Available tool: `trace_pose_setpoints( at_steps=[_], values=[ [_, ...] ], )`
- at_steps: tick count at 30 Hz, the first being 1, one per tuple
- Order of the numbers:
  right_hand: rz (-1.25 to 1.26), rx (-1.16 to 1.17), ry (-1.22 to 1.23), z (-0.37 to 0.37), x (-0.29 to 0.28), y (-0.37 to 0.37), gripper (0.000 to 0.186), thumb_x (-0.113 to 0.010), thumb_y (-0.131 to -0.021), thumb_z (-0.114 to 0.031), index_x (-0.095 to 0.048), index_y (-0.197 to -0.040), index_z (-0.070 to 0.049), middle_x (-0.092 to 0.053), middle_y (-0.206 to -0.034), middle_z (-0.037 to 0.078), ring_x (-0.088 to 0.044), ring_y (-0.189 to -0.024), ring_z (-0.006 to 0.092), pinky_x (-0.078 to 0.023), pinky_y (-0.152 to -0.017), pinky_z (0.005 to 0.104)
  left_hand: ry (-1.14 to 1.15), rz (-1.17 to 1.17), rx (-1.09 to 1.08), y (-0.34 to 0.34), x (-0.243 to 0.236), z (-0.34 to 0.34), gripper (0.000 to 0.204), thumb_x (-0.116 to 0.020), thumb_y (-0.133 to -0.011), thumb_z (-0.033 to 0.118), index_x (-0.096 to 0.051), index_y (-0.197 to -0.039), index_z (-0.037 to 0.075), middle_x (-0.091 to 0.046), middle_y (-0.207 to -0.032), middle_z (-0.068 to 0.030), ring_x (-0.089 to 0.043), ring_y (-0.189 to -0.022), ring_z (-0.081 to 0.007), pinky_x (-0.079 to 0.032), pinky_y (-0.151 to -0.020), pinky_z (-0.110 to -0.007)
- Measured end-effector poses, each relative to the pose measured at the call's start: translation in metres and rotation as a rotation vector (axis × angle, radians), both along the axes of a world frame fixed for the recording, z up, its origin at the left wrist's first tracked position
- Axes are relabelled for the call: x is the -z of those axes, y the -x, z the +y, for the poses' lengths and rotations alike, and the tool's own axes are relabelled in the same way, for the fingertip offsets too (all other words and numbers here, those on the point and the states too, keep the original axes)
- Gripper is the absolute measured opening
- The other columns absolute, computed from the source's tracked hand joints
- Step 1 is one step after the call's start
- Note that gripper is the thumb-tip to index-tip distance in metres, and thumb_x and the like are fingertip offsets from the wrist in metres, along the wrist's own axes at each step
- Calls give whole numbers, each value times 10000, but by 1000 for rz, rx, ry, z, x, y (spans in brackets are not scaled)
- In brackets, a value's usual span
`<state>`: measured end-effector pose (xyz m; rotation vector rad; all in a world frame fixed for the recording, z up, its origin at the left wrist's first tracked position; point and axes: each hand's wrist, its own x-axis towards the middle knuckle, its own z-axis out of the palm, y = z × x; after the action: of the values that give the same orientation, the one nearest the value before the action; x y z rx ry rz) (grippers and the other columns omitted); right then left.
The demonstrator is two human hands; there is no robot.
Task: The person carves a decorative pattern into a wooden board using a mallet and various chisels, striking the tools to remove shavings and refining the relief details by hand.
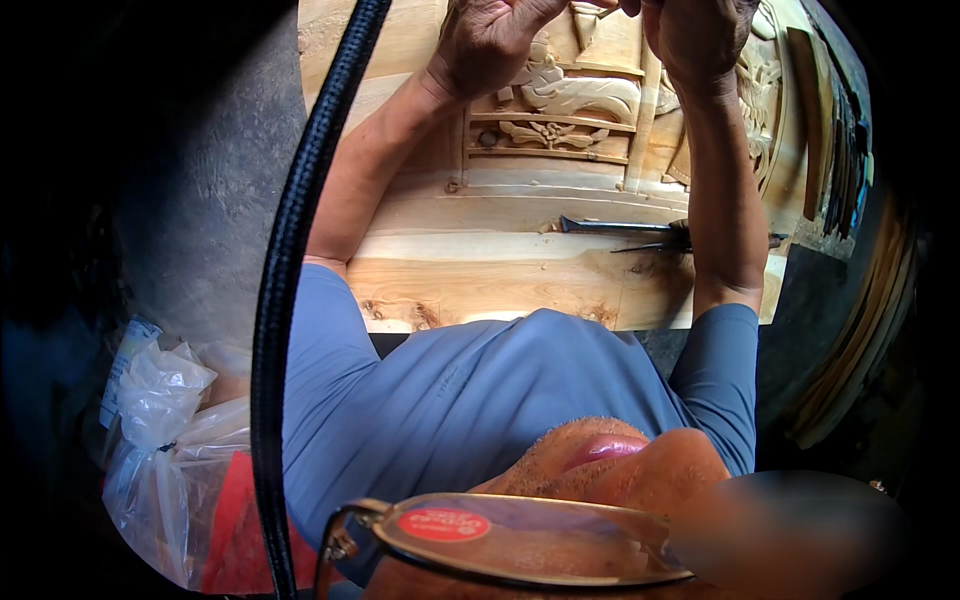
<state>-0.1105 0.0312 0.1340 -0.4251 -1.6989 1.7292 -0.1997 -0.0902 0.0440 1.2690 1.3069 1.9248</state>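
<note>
At the top edge of the view, my left hand (490,45) and my right hand (700,45) reach over a pale carved wooden panel (560,255). Both hands look closed, with the fingers curled toward each other. Their fingertips are cut off by the edge, so whatever they grip cannot be made out. Between my arms, the panel shows a relief flower (555,133) in a framed strip, with scrollwork (580,95) above it. A metal chisel (610,226) lies on the plain lower part of the wood, beside my right forearm. Close to it rests a thinner dark tool (645,246).
Several long, narrow tools or strips (840,140) line the panel's right side. Bent wooden strips (865,330) stand farther right. A tied clear plastic bag (165,400) with something red sits at lower left. A black braided cord (300,220) crosses the view's left part.
</note>
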Motion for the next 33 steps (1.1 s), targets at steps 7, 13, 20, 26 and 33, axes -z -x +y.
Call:
trace_pose_setpoints(
  at_steps=[7,13,20,26,33],
  values=[
    [52,44,-64,-5,9,8,467,-694,-1019,-339,-555,-624,-131,-502,-517,2,-542,-470,100,-366,-404,242,213,100,-8,7,-15,-10,417,-499,-1087,231,-627,-1335,-79,-765,-1113,-172,-696,-910,-188,-530,-797,-297],
    [-18,157,-83,-36,19,21,241,-713,-1012,-215,-749,-848,-43,-591,-573,-27,-520,-508,29,-367,-457,218,-76,127,-158,7,12,-2,437,-505,-1091,285,-647,-1303,-70,-755,-1029,-152,-677,-923,-176,-519,-802,-308],
    [3,138,-147,-9,31,28,235,-659,-1043,-218,-756,-946,-28,-543,-576,-55,-467,-510,17,-342,-440,238,193,13,-145,-3,-9,-11,489,-502,-1093,303,-573,-1390,-78,-723,-1143,-162,-665,-1014,-183,-485,-932,-323],
    [79,410,-296,11,22,2,261,-696,-1016,-226,-725,-817,-60,-536,-534,-40,-448,-467,31,-315,-424,258,280,-120,-48,-9,-30,-14,559,-450,-1108,378,-465,-1487,-32,-708,-1237,-172,-649,-665,-100,-505,-593,-215],
    [78,260,-175,22,-30,-32,348,-594,-1044,-326,-678,-853,-48,-691,-702,84,-584,-532,84,-344,-429,228,108,-98,133,-2,-17,-8,639,-452,-1098,447,-435,-1500,-49,-675,-1290,-196,-635,-864,-152,-471,-758,-274]
  ],
)
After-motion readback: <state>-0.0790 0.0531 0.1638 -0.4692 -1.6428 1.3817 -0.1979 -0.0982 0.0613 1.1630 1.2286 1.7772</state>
